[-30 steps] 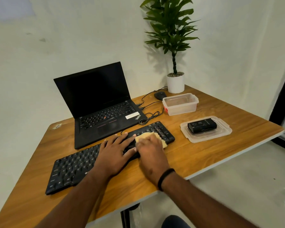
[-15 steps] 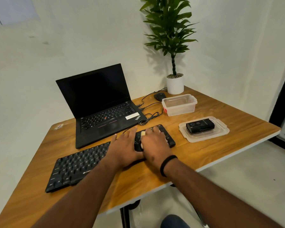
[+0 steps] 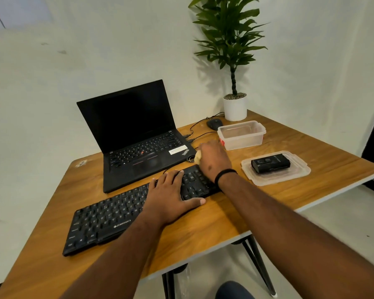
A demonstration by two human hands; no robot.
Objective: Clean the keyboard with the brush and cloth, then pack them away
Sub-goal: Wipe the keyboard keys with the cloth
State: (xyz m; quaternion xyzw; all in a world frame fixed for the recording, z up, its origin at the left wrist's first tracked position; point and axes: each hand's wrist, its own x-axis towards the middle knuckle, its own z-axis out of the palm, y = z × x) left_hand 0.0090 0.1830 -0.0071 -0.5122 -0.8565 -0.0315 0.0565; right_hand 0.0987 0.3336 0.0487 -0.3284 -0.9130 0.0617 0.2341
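On the wooden worktop (image 3: 268, 203), the long black keyboard (image 3: 108, 219) lies slanted in front of the open black laptop (image 3: 138, 134). The left hand (image 3: 171, 197) rests flat on the keys near the right end, fingers straight and spread, holding nothing. The right hand (image 3: 214, 158) sits beyond the keyboard's far right corner, its fingers curled round the pale yellow cloth (image 3: 198, 157), which shows at its left edge. Just beyond that hand stands the clear plastic container (image 3: 242, 134); to its right, a black boxy item (image 3: 270, 164) lies on the clear plastic lid (image 3: 298, 175).
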